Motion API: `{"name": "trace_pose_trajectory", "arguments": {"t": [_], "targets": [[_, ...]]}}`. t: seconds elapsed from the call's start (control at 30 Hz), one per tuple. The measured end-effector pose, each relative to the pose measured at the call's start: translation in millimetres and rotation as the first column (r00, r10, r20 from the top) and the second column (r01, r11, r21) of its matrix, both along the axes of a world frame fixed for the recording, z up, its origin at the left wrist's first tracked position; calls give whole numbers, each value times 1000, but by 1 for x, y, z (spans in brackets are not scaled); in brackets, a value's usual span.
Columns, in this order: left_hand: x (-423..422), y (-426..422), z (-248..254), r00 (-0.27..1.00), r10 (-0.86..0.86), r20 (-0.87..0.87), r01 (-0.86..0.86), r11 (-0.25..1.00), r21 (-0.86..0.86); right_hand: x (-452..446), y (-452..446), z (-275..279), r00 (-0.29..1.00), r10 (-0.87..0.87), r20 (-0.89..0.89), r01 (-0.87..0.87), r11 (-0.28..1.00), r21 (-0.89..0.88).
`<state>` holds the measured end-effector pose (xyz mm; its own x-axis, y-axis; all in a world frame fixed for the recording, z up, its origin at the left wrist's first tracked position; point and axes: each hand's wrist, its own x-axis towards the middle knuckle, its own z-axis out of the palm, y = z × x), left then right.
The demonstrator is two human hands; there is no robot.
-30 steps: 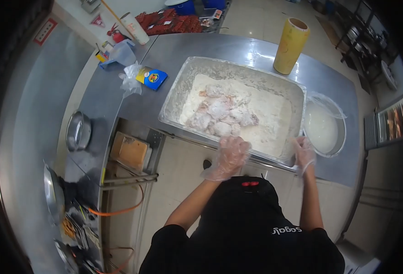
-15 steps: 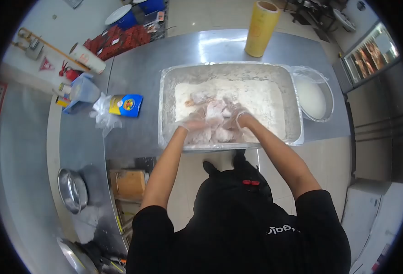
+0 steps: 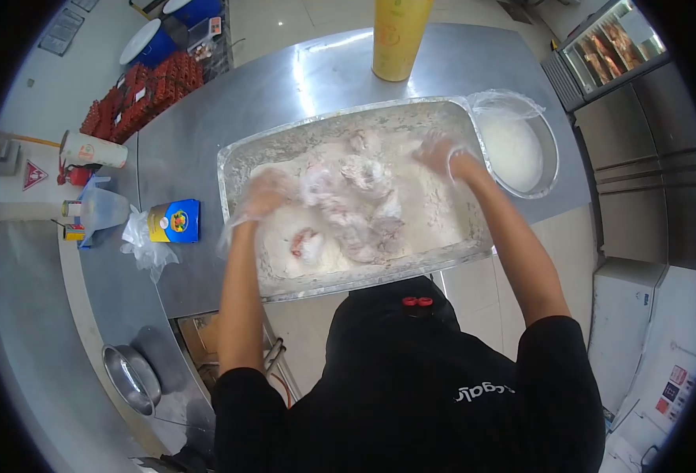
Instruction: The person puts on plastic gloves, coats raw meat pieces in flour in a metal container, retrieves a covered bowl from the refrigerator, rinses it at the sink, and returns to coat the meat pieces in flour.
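A large metal tray (image 3: 348, 282) holds white flour (image 3: 442, 229). Flour-coated pieces of raw meat, which look like chicken (image 3: 340, 206), lie heaped in its middle. One piece with a reddish patch (image 3: 306, 246) lies apart at the lower left. My left hand (image 3: 267, 193), in a clear plastic glove, is at the left of the heap, blurred, its fingers loosely open. At the tray's right side is my right hand (image 3: 444, 156), gloved too and blurred by motion, fingers apart over the flour. I see nothing held in either hand.
A round metal bowl (image 3: 553, 169) of white powder, lined with plastic, stands right of the tray. Behind stands a yellow roll (image 3: 399, 39). A blue-and-yellow packet (image 3: 176, 221) and crumpled plastic (image 3: 144, 240) lie left. Red egg trays (image 3: 147, 91) are stacked at the back left.
My hands have moved apart from the meat in the middle, left hand leftward, right hand rightward. The pieces are spread wider in the tray. The camera view has turned and shifted.
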<state>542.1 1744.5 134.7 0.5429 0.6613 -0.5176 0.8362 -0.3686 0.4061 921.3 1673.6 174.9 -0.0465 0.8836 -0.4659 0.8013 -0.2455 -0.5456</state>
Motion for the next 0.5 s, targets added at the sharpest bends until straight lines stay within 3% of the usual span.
{"name": "trace_pose_trajectory", "arguments": {"t": [0.03,0.07,0.1,0.13,0.17,0.23,0.27,0.3,0.33,0.4,0.43,0.47,0.5], "targets": [[-20,17,-33,983,170,71,-178,975,134,11,0,-24,965,124,232,-145,986,77],[-24,13,-52,976,205,70,-216,950,226,21,0,-47,861,198,468,-285,951,122],[-22,8,-60,967,244,72,-254,915,314,24,-8,-67,697,319,642,-464,883,65],[-21,-6,-70,986,166,-13,-149,915,375,27,-15,-86,482,404,778,-614,788,-28],[-15,-18,-69,991,95,-99,-44,903,428,41,-36,-110,635,357,686,-557,826,86],[-13,-42,-71,933,359,-19,-357,930,86,22,-70,-78,550,497,672,-587,802,-113],[-16,-50,-71,871,491,-23,-491,866,-92,12,-87,-59,586,463,664,-521,844,-129],[-24,-57,-92,971,237,-24,-236,971,24,3,-98,-48,619,426,660,-454,880,-142],[-38,-69,-127,998,-28,-56,36,990,135,1,-107,-59,672,414,614,-400,901,-170],[-44,-87,-125,998,-57,-33,57,998,20,-1,-122,-89,770,375,517,-294,927,-234],[-15,-89,-83,982,187,7,-182,964,-196,-20,-107,-62,795,380,472,-220,907,-359],[9,-93,-56,907,421,-5,-386,828,-406,-24,-105,-77,791,419,446,-316,904,-288],[20,-96,-49,911,412,-17,-385,834,-396,-29,-105,-102,784,455,423,-402,891,-213]]}}
